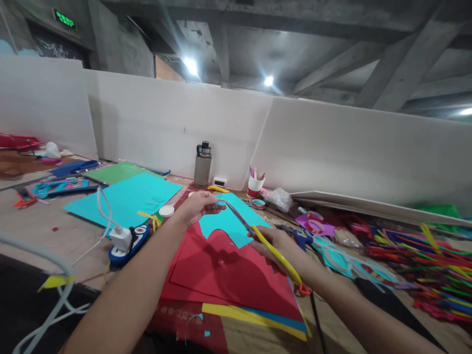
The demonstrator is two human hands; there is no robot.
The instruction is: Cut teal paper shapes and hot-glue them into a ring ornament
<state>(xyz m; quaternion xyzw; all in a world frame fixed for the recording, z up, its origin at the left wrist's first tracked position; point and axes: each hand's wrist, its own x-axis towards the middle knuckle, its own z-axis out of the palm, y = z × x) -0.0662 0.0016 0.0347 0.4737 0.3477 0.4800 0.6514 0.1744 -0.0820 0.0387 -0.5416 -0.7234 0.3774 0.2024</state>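
My left hand (pixel 201 207) is raised over the blue sheet (pixel 238 236), its fingertips pinched on a small piece whose shape is too small to make out. In my right hand (pixel 278 248) are scissors (pixel 271 250) with yellow handles. Their metal blades point up and left, with the tips close to my left fingertips. Below both hands lie red sheets (pixel 236 275), with yellow paper (pixel 254 322) sticking out under their front edge. Small blue scraps (pixel 207 333) lie near the front.
A grey bottle (pixel 202 167) and a pen cup (pixel 255 186) stand by the white partition. At left are a large blue sheet (pixel 125 199) and a power strip (pixel 129 246) with cables. Colourful pipe cleaners (pixel 435 265) are heaped at right.
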